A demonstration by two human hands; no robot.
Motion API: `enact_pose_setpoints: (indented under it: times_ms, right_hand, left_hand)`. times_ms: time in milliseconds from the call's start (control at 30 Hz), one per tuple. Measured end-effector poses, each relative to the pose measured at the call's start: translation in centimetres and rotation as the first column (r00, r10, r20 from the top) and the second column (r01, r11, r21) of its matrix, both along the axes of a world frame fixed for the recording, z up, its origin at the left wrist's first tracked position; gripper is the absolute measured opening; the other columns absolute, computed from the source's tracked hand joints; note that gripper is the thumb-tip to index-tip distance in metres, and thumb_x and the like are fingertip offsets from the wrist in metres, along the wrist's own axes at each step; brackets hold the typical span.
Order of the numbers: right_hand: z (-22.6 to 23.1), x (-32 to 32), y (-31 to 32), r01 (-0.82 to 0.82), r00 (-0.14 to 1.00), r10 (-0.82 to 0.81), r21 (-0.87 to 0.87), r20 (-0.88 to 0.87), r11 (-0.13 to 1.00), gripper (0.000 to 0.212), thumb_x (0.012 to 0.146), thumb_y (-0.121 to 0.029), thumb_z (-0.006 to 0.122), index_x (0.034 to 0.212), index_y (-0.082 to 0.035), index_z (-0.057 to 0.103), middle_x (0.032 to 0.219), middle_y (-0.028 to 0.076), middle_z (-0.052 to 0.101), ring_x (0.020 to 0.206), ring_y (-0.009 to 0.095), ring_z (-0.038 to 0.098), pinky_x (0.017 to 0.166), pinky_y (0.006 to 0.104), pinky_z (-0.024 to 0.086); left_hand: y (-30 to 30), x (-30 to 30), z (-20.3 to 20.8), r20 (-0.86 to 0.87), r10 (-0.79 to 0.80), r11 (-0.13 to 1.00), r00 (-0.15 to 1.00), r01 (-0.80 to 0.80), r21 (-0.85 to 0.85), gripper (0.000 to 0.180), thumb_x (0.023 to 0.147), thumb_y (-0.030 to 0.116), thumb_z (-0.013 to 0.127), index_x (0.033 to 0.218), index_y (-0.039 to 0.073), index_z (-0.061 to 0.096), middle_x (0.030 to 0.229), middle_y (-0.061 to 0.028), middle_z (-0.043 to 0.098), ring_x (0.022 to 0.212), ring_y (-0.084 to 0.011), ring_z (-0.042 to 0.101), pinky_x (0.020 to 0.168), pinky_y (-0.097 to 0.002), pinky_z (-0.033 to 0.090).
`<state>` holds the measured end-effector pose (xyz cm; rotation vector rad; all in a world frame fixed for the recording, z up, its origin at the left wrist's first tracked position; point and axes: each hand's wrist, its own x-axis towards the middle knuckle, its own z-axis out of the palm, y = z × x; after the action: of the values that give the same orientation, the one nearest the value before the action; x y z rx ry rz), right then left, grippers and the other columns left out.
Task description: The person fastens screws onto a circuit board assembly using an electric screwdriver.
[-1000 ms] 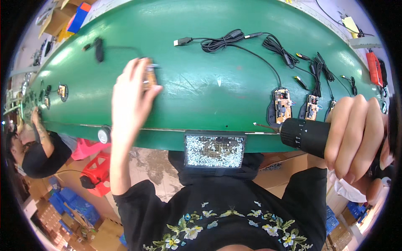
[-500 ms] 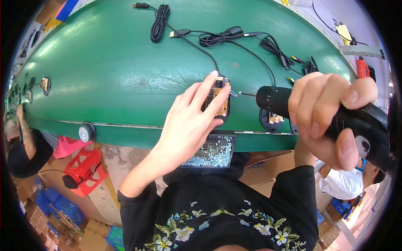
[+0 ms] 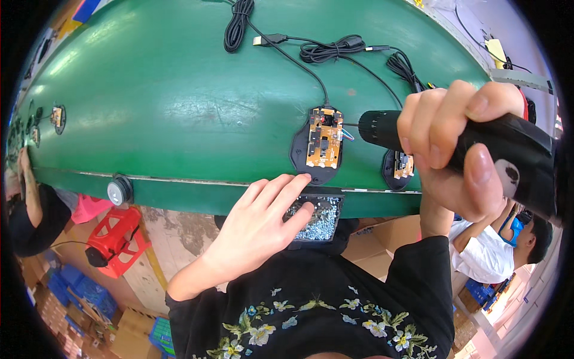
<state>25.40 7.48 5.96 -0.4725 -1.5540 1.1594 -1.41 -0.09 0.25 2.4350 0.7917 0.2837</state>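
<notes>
The green tabletop spans the upper view; over its right part a black power screwdriver lies nearly level, its nose toward the left; the right grip is clamped around its body; the left grip is spread, thumb and forefinger apart, thumb over a dark tray at the near edge; the forefinger's tip is at the near end of a black mouse base, though whether they touch I cannot tell; that base lies flat on the tabletop near its front edge, between the left grip and a coiled black cable; a second mouse base sits to its right, partly hidden by the right grip; an orange-brown circuit board rests in the first base; the thin bit points at its right side, beside coloured wires; small screws fill the tray.
</notes>
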Motion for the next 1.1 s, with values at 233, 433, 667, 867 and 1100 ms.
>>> enact_pose_setpoints:
  times_ms: [233, 433, 667, 867, 1100]
  right_hand:
    - [0.1, -0.3, -0.2, 0.078, 0.996, -0.077, -0.024, 0.032, 0.997, 0.039, 0.092, -0.025, 0.064, 0.122, -0.006, 0.048, 0.070, 0.002, 0.052, 0.052, 0.014, 0.046, 0.054, 0.0324, 0.042]
    - [1.1, -0.7, -0.8, 0.106, 0.992, -0.103, -0.043, 0.079, 0.993, 0.036, 0.092, -0.025, 0.064, 0.119, -0.008, 0.049, 0.071, 0.001, 0.053, 0.051, 0.013, 0.048, 0.053, 0.0316, 0.043]
    - [0.1, -0.2, 0.0, 0.055, 0.994, -0.049, -0.060, 0.093, 0.997, 0.032, 0.092, -0.024, 0.067, 0.111, -0.008, 0.048, 0.070, 0.002, 0.052, 0.051, 0.013, 0.047, 0.053, 0.0311, 0.042]
    - [-0.2, 0.0, 0.4, 0.021, 0.995, -0.017, -0.039, 0.094, 0.999, 0.033, 0.092, -0.025, 0.067, 0.111, -0.006, 0.047, 0.070, 0.002, 0.051, 0.052, 0.013, 0.045, 0.054, 0.0313, 0.041]
    - [1.7, 6.6, 0.8, -0.209, 0.971, 0.215, 0.065, -0.107, 0.976, 0.059, 0.074, -0.037, 0.091, 0.115, -0.005, 0.064, 0.071, 0.003, 0.065, 0.056, 0.012, 0.064, 0.053, 0.0197, 0.053]
  left_hand:
    - [0.3, -0.8, -0.3, 0.019, 0.061, 0.997, 0.998, -0.060, -0.040, 0.037, 0.075, 0.022, 0.083, 0.106, 0.008, 0.068, 0.134, -0.0156, 0.060, 0.119, -0.0355, 0.060, 0.096, -0.0466, 0.049]
    - [0.3, -1.0, -0.3, 0.033, 0.102, 0.994, 0.994, -0.100, -0.047, 0.037, 0.075, 0.021, 0.084, 0.106, 0.008, 0.068, 0.132, -0.0153, 0.061, 0.116, -0.0349, 0.061, 0.094, -0.0465, 0.049]
    - [0.5, -1.2, -0.3, 0.018, 0.133, 0.990, 0.991, -0.132, -0.054, 0.027, 0.074, 0.017, 0.083, 0.094, 0.006, 0.068, 0.129, -0.0146, 0.063, 0.115, -0.0352, 0.061, 0.093, -0.0461, 0.049]
    - [-0.1, -1.2, -0.8, 0.051, 0.161, 0.987, 0.986, -0.160, -0.023, 0.024, 0.072, 0.014, 0.083, 0.089, 0.005, 0.068, 0.126, -0.0136, 0.064, 0.114, -0.0347, 0.062, 0.092, -0.0445, 0.049]
    - [-0.3, -1.5, -0.4, 0.289, 0.168, 0.984, 0.942, -0.179, 0.013, 0.023, 0.070, 0.015, 0.081, 0.088, 0.005, 0.070, 0.106, -0.0072, 0.068, 0.102, -0.0269, 0.066, 0.085, -0.0404, 0.051]
